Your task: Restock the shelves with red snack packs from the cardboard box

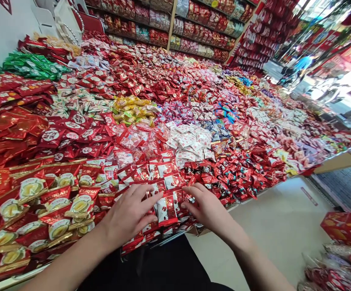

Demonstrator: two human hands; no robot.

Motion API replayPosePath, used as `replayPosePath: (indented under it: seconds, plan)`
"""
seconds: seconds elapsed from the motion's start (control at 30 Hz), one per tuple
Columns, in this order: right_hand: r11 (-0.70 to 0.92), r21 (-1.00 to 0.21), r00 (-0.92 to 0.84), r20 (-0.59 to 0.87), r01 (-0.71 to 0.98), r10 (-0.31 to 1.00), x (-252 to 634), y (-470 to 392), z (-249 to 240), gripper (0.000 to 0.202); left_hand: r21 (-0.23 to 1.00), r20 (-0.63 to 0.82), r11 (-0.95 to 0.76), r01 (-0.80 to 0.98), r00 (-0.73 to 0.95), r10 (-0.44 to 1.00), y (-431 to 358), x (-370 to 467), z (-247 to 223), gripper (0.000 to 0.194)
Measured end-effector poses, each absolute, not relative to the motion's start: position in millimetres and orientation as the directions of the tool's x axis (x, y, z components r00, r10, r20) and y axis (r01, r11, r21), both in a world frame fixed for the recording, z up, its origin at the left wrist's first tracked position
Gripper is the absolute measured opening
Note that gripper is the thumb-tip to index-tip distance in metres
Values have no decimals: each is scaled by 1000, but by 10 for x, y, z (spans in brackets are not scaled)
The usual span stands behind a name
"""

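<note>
Red-and-white candy packets (167,208) lie in a row at the front edge of the display, between my two hands. My left hand (131,212) rests over the left side of this row, fingers spread and thumb apart, its fingertips touching the wrappers. On the right side, my right hand (208,206) has its fingers slightly bent and thumb apart, the tips against the packets' edge. Neither hand has a packet lifted. Durian candy packets (58,204) are piled left of my left hand. Dark red twist-wrapped candies (230,178) lie just beyond my right hand.
White candy packets (190,139) and yellow packets (134,109) lie farther back among many red heaps. Shelves of bagged sweets (193,28) line the back. A red box (346,228) and bagged goods (339,266) stand at lower right. Outside, a person (302,64) is blurred.
</note>
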State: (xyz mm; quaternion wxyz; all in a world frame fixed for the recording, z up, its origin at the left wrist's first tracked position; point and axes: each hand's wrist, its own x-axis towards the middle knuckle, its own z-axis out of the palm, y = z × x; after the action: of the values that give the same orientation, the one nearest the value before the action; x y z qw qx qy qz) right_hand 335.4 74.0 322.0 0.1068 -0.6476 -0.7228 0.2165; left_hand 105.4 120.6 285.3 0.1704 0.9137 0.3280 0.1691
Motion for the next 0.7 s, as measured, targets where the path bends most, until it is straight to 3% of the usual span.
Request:
replayPosePath:
  seconds: [0.1, 0.33, 0.57, 0.7]
  plan:
    - [11, -511, -100, -148, 860, 984, 3335, 699, 3167, 37, 396, 193, -771, 499, 776, 601, 1233, 1152, 2813, 55]
    - [-62, -608, -75, -198, 792, 977, 3355, 671, 3039, 33, 358, 194, -813, 458, 816, 545, 1268, 1190, 2787, 43]
    - [-55, -603, -100, -220, 796, 970, 3385, 678, 3031, 25, 386, 167, -797, 465, 814, 556, 1185, 1220, 2835, 40]
    - [-48, -597, -111, -226, 801, 968, 3408, 700, 3099, 14, 382, 255, -802, 459, 782, 568, 1254, 1167, 2855, 34]
